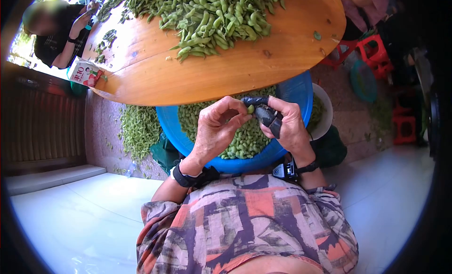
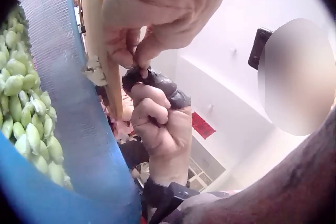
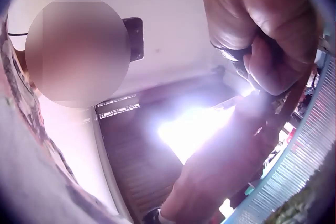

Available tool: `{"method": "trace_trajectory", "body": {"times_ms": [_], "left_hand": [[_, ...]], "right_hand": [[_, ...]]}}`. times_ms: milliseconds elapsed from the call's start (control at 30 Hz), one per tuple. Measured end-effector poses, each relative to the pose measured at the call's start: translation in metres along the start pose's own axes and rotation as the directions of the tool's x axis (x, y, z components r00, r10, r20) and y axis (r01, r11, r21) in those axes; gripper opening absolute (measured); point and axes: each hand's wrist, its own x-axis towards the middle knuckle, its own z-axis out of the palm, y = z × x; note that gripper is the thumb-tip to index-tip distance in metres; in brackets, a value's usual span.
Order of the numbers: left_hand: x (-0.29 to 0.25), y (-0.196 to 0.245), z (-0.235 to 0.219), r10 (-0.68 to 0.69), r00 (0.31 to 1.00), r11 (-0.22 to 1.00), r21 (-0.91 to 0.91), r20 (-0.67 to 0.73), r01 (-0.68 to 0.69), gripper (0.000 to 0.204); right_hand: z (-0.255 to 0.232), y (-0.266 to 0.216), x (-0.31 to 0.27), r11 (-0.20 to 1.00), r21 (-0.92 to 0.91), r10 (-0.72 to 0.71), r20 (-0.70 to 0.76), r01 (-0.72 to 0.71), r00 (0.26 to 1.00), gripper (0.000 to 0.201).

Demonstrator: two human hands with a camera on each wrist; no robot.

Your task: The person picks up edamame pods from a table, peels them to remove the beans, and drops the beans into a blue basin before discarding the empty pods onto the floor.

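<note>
Above the blue basin (image 1: pixel 306 97), my left hand (image 1: pixel 215 125) pinches a small green soybean pod (image 1: pixel 251 109) between thumb and forefinger. My right hand (image 1: pixel 288 121) meets it from the other side, its black-covered thumb and forefinger closed about the pod's other end. In the left wrist view, the left fingertips touch the black finger covers (image 2: pixel 160 81), and the right hand's other fingers are curled inward. The pod is mostly hidden by fingers. Shelled green soybeans (image 1: pixel 247 142) fill the basin below.
A big heap of pods (image 1: pixel 216 20) lies on the wooden table (image 1: pixel 155 81), whose edge overhangs the basin. More pods or husks (image 1: pixel 139 130) cover the floor at left. A drink carton (image 1: pixel 85 72), a white bowl (image 1: pixel 325 111) and red stools (image 1: pixel 375 52) stand around. Another person sits at far left.
</note>
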Motion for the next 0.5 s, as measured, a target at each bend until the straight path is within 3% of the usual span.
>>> {"method": "trace_trajectory", "body": {"times_ms": [100,233,300,333,367,400,433,467,500], "left_hand": [[0.000,0.002,0.002,-0.001,1.000,1.000,0.008,-0.013,0.001,0.014],[0.000,0.003,0.003,0.041,0.999,0.991,0.128,-0.024,-0.038,0.015],[-0.001,0.002,0.002,0.065,0.998,0.982,0.180,-0.006,-0.063,0.014],[-0.002,0.001,0.002,0.091,0.996,0.969,0.231,0.012,-0.091,0.015],[-0.002,-0.001,0.001,0.088,0.996,0.969,0.231,0.013,-0.088,0.015],[-0.003,-0.003,0.000,-0.028,0.999,0.999,-0.019,0.023,0.029,0.015],[-0.003,-0.004,0.000,-0.138,0.989,0.953,-0.264,0.061,0.149,0.015],[-0.002,-0.004,0.000,-0.141,0.988,0.952,-0.265,0.063,0.153,0.015],[0.000,-0.004,-0.001,-0.229,0.964,0.835,-0.481,0.136,0.266,0.016]], "right_hand": [[-0.006,0.001,-0.003,0.997,0.049,-0.066,0.074,0.063,0.995,0.018],[-0.004,0.003,-0.004,0.997,0.013,-0.074,0.050,0.073,0.996,0.017],[-0.005,0.007,-0.003,0.967,-0.146,-0.205,0.032,0.208,0.978,0.017],[-0.007,0.008,-0.004,0.968,-0.145,-0.203,0.030,0.205,0.979,0.017],[-0.010,0.010,-0.005,0.993,0.010,-0.118,0.075,0.117,0.990,0.017],[-0.013,0.011,-0.006,0.987,0.160,-0.040,0.132,0.018,0.990,0.017],[-0.014,0.015,-0.006,0.987,0.162,-0.038,0.130,0.016,0.991,0.017],[-0.016,0.019,-0.004,0.945,0.317,0.022,0.182,-0.080,0.983,0.017],[-0.017,0.021,-0.003,0.871,0.457,0.071,0.241,-0.178,0.968,0.016]]}}
